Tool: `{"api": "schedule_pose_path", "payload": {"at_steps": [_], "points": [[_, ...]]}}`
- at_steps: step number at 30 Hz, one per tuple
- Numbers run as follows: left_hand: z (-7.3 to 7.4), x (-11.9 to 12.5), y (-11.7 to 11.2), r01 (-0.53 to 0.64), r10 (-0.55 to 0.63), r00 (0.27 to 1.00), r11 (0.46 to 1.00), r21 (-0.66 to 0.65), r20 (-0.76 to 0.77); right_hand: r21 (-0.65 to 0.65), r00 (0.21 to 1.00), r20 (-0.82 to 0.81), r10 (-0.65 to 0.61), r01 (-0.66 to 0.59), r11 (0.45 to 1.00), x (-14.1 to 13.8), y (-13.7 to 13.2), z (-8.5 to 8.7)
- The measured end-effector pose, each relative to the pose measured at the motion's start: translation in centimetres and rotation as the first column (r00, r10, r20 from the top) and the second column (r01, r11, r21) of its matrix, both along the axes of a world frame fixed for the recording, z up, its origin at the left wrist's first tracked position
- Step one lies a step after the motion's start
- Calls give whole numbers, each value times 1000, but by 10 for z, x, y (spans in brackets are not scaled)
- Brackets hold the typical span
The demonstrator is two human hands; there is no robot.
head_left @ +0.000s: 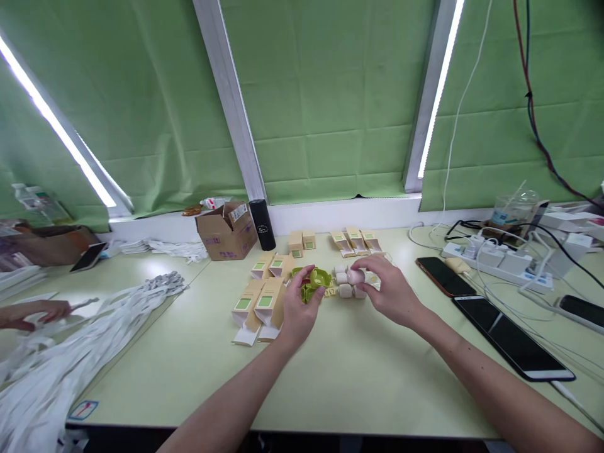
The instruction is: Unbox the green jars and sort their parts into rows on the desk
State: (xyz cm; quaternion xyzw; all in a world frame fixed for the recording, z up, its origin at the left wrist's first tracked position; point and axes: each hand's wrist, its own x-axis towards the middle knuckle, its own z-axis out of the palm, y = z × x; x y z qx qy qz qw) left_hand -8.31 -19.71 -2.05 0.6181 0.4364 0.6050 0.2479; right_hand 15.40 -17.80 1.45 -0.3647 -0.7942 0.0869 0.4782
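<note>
In the middle of the table, my left hand [302, 305] pinches a small green plastic piece [321, 277] with a hollow, cup-like shape. More green pieces lie under and beside those fingers. Between the thumb and fingers of my right hand [389, 286] is a small white rounded piece [355, 277]. Just below it, several similar white pieces [345, 290] sit together on the table. Open small cardboard boxes [271, 301] with green labels stand left of my left hand, their white flaps hanging toward me.
Further small boxes [356, 241] stand at the back. Behind are a brown carton [227, 233] and a black cylinder [262, 225]. Phones [512, 333], cables and a power strip [500, 267] lie right. On the left, another person's hand [35, 313] is by white straps [108, 321].
</note>
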Motion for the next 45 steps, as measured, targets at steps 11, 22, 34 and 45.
{"api": "schedule_pose_path", "payload": {"at_steps": [11,22,34,45], "points": [[0,0,0,12,-12,1000,1000,-14,-12,134,888,452,-82,23,991,15,-9,-43],[-4,-1,1,5,-5,999,1000,-1,-38,167,872,478,-106,28,986,9,-12,-45],[-5,-1,2,15,-15,999,1000,3,-37,208,822,546,-163,55,976,8,-7,-48],[-4,0,0,23,-23,999,1000,4,-23,198,801,569,-188,89,976,6,-11,-47]]}}
